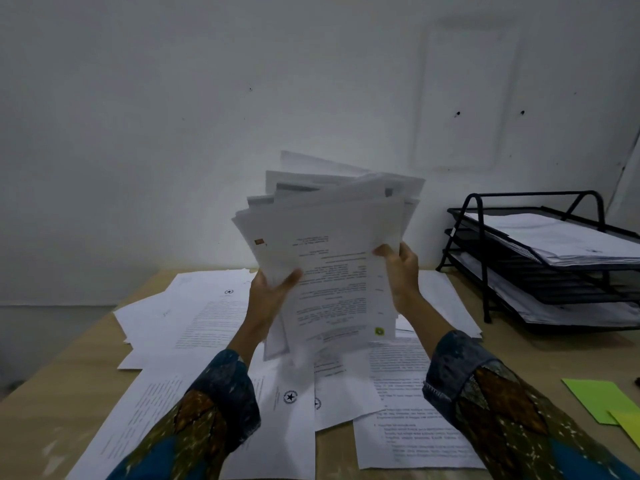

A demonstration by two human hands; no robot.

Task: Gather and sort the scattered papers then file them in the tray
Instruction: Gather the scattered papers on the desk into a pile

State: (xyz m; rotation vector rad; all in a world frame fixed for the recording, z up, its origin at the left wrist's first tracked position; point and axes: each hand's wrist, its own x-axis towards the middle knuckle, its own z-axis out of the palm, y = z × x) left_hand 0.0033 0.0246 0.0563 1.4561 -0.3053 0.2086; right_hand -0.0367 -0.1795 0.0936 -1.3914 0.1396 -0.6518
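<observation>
Loosely fanned stack point(329, 258) pinched by left hand point(268, 299), right hand point(401, 275); bottom sheets sagging, likely to slip onto table point(52, 393).

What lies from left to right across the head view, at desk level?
Loose papers on the desk → left hand → held stack of papers → right hand → black tiered tray → green sticky notes.
</observation>
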